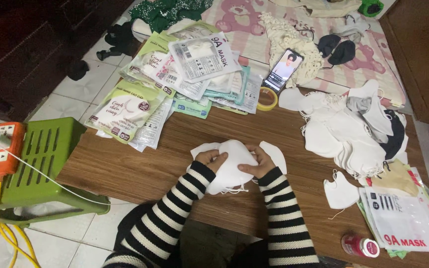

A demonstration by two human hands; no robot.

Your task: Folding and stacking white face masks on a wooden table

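We hold the white face mask (232,166) in both grips, left hand (210,160) and right hand (255,165), near the surface's (140,168) front edge; pinch edges evenly.

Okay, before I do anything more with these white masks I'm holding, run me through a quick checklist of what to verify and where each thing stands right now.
1. Both hands on the stack: the left hand and the right hand grip the white masks from either side. Ok.
2. Stack squared up: some mask edges stick out behind the hands. Not ok.
3. Ear loops tucked in: loops dangle under the stack. Not ok.
4. More masks within reach: the mask pile lies to the right on the wooden table. Ok.
5. Packaging on hand: the empty pouches lie at the table's far left. Ok.
6. Mask count in the stack: cannot tell.
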